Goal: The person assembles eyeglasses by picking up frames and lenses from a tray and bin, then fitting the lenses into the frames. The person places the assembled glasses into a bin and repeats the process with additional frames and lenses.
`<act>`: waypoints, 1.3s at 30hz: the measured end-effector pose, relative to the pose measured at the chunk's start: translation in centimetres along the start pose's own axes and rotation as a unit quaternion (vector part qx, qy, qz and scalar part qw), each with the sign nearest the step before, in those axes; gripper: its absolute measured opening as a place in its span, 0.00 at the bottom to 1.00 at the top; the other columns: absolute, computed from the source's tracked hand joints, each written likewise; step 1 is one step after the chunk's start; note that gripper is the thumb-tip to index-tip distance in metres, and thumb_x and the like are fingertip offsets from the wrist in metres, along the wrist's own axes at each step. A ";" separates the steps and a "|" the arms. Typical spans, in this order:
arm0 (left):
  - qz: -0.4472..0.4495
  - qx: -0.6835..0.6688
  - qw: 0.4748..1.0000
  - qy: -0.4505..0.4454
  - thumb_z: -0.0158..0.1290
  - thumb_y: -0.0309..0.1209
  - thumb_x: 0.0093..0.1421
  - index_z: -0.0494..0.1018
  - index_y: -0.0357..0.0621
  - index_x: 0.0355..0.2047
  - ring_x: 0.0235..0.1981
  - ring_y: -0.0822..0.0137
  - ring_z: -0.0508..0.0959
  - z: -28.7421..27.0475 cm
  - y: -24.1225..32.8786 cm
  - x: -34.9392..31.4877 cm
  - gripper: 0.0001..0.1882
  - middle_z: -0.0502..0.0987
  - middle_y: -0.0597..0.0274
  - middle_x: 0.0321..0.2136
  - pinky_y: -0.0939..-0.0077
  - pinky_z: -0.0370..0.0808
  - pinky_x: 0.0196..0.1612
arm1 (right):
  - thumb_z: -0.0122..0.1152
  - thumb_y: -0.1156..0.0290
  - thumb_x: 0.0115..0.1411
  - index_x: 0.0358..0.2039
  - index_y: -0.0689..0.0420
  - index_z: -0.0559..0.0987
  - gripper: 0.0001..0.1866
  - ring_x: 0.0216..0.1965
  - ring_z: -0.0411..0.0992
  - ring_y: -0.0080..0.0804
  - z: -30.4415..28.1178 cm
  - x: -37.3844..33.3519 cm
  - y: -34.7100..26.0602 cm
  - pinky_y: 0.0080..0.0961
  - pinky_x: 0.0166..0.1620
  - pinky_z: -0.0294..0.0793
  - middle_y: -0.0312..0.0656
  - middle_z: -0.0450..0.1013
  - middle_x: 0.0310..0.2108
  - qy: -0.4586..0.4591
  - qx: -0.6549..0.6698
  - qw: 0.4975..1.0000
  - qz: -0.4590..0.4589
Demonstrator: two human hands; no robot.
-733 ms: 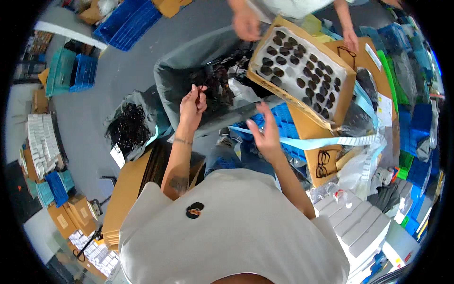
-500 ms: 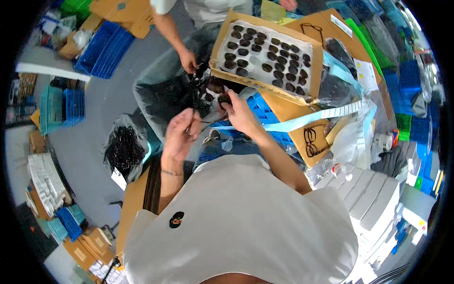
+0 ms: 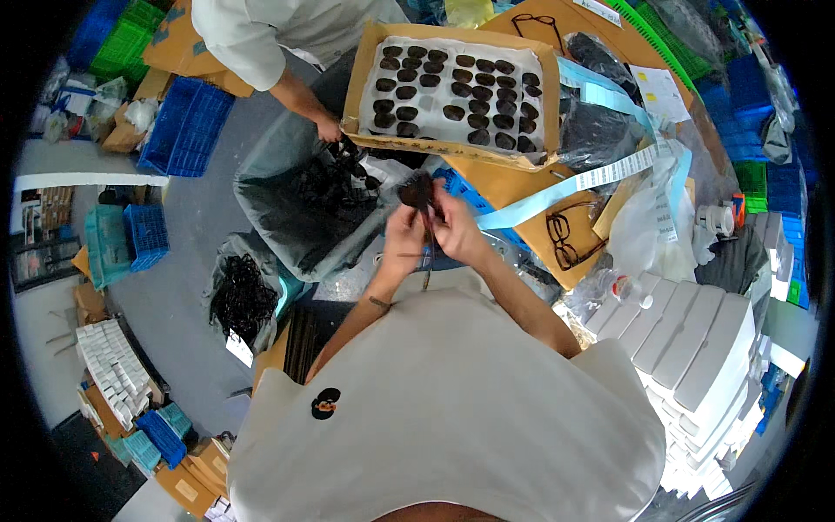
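My left hand point(image 3: 405, 238) and my right hand point(image 3: 456, 230) are close together in front of my chest, fingers closed on a pair of dark sunglasses point(image 3: 417, 192). A dark lens stands up above the fingertips, and thin temples hang below toward me. Part of the frame is hidden by my fingers. Just beyond, a cardboard box point(image 3: 355, 96) lined with white paper holds rows of dark lenses point(image 3: 453, 113). Left of my hands a large grey bag point(image 3: 261, 178) sags open, with a heap of black frames point(image 3: 326, 196) inside.
A co-worker's hand point(image 3: 329, 129) reaches to the box's left side. A smaller plastic bag of black frames point(image 3: 242, 291) stands on the left floor. Eyeglasses point(image 3: 565, 239) and a pale blue label strip point(image 3: 544, 196) lie to the right, with white boxes point(image 3: 687, 335) stacked nearer.
Both my hands have come together and nearer my chest, bringing the sunglasses away from the bag. The co-worker's hand has moved from the frames to the box. The view has shifted.
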State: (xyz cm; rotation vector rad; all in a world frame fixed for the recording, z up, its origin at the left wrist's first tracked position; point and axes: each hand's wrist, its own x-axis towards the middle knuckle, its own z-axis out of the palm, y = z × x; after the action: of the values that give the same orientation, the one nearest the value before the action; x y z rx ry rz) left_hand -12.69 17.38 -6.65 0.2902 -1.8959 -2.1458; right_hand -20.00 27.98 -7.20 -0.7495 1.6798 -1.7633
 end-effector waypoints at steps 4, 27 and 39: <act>-0.005 0.071 0.997 0.036 0.45 0.30 0.66 0.68 0.35 0.50 0.46 0.65 0.73 1.7 -1.1 1.1 0.15 0.71 0.55 0.51 0.76 0.68 0.48 | 0.54 0.80 0.57 0.51 0.58 0.72 0.19 0.42 0.71 0.27 -1.7 -0.1 -0.1 0.24 0.46 0.71 0.37 0.72 0.44 0.047 0.247 0.963 0.095; -0.170 -0.130 0.957 0.196 0.62 0.19 0.50 0.57 0.46 0.46 0.31 0.67 0.77 -5.2 3.4 0.8 0.29 0.70 0.62 0.31 0.70 0.84 0.31 | 0.67 0.68 0.50 0.40 0.59 0.78 0.17 0.36 0.76 0.38 -10.7 26.4 11.9 0.33 0.40 0.75 0.48 0.76 0.37 0.104 -0.459 0.870 0.147; -0.088 0.328 0.937 -0.085 0.58 0.32 0.58 0.72 0.31 0.42 0.26 0.72 0.75 -6.4 8.2 6.0 0.17 0.78 0.61 0.24 0.72 0.74 0.30 | 0.59 0.68 0.60 0.41 0.58 0.72 0.12 0.46 0.73 0.42 -4.6 11.7 -7.3 0.36 0.46 0.73 0.44 0.77 0.37 -0.362 -0.420 0.832 0.008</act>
State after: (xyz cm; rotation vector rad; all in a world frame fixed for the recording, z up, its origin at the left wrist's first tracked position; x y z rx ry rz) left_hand -15.79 8.52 0.83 0.4213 -2.7446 -1.5956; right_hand -31.48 22.59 -0.05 -1.5250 1.8027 -0.4683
